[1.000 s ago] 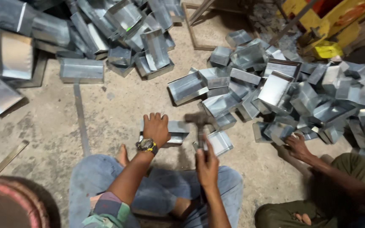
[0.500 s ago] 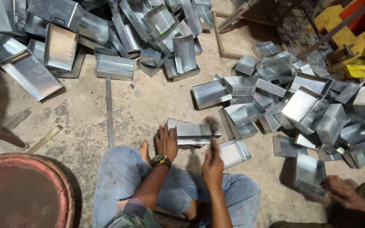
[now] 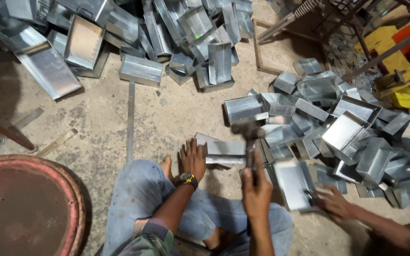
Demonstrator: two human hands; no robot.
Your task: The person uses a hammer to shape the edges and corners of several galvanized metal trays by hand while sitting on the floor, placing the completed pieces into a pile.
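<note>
So the person is sitting on the concrete floor [image 3: 167,118] in blue jeans [image 3: 138,199], camera looking straight down at the knees. The right hand [image 3: 256,189] is clenched around the handle of a hammer [image 3: 248,135], whose blurred head sits just above and ahead of that hand, over the edge of the work. The left hand [image 3: 193,159], with a dark wristwatch [image 3: 186,179] on the wrist, lies open and flat, fingers spread, pressing on the near end of a folded sheet-metal piece [image 3: 224,150] that rests on the floor right between the two hands, just ahead of the knees. To the right of the right hand there's a flat metal tray [image 3: 293,182], and a second person's hand [image 3: 330,203] is touching its near right corner, fingers blurred, so whether it grips can't be told. Off to the left of the left hand, well apart, there's a big round rust-red rim [image 3: 74,199] at the bottom corner. A thin metal strip [image 3: 130,121] lies on the floor ahead of the left hand, running away from the person. Further out past the right hand is a heap of small metal boxes [image 3: 347,128], many on their sides. Farthest away, beyond the left hand, a second pile of longer metal trays [image 3: 119,33] is stacked up messy, and yellow equipment [image 3: 406,97] sits at the far right.
</note>
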